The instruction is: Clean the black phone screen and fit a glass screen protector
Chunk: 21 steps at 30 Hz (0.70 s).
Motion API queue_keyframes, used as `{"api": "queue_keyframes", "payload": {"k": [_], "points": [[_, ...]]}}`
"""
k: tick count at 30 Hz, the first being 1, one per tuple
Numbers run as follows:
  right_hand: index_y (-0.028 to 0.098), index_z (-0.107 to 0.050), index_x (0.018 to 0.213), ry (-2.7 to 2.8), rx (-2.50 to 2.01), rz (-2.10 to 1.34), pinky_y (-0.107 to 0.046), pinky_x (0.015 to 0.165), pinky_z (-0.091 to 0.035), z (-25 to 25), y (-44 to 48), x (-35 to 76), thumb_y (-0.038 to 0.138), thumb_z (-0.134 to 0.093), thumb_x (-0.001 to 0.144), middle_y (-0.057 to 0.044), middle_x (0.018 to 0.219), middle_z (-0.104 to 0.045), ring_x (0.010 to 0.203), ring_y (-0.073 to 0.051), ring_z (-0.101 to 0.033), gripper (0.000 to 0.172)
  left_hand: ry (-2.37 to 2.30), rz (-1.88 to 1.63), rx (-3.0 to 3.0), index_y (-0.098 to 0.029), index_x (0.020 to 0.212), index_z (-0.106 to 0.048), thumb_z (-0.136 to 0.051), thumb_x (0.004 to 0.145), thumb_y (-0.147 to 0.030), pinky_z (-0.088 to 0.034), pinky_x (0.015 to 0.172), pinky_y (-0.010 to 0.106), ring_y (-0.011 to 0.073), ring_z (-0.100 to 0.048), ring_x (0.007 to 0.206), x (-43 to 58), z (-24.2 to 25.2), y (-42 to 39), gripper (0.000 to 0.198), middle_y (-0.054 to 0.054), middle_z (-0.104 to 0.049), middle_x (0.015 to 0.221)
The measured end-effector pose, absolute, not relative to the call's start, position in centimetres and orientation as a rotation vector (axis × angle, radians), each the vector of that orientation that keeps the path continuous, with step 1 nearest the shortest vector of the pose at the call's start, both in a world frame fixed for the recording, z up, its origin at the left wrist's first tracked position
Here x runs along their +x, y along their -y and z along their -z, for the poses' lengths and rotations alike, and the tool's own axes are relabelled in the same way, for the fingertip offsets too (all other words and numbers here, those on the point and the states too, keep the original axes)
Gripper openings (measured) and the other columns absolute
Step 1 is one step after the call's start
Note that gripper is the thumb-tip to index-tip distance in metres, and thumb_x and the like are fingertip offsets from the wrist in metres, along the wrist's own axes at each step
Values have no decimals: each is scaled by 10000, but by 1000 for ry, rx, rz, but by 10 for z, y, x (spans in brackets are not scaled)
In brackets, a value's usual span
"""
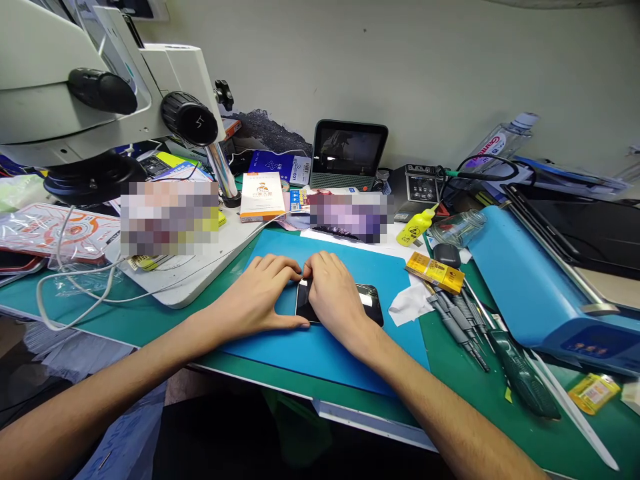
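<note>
Forearms (pixel 435 407) (both cropped) stretch forward, right hand (pixel 333 293) partly hiding the phone (pixel 371 305).

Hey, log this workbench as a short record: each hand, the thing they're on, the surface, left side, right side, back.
Left hand: at the phone's left end, thumb and fingers apart
Right hand: over the phone, fingers curled; fingertips mostly hidden
Phone: lying flat, black, glossy, partly covered
Surface: blue mat on green table
Left side: white microscope
Right side: gray tools, blue machine
Back: small display
</note>
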State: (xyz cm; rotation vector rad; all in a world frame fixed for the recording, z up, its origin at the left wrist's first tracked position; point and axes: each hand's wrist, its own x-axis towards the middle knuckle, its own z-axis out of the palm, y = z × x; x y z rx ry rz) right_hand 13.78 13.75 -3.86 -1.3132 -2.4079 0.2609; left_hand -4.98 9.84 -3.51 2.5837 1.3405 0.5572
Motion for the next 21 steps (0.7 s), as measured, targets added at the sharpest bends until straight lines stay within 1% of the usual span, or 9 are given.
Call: {"api": "queue_keyframes", "payload": {"k": [21], "points": [[180,-612,934,2356,-1305,-372,-359,799,-417,38,-138,139,-26,-412,884,-99,978,-667,890,-248,-556,291,-1353,-517,2626,-185,1166,-582,-719,853,-689,-442,978,486,325,-566,1190,-50,35,-98,609,121,-622,1350]]}}
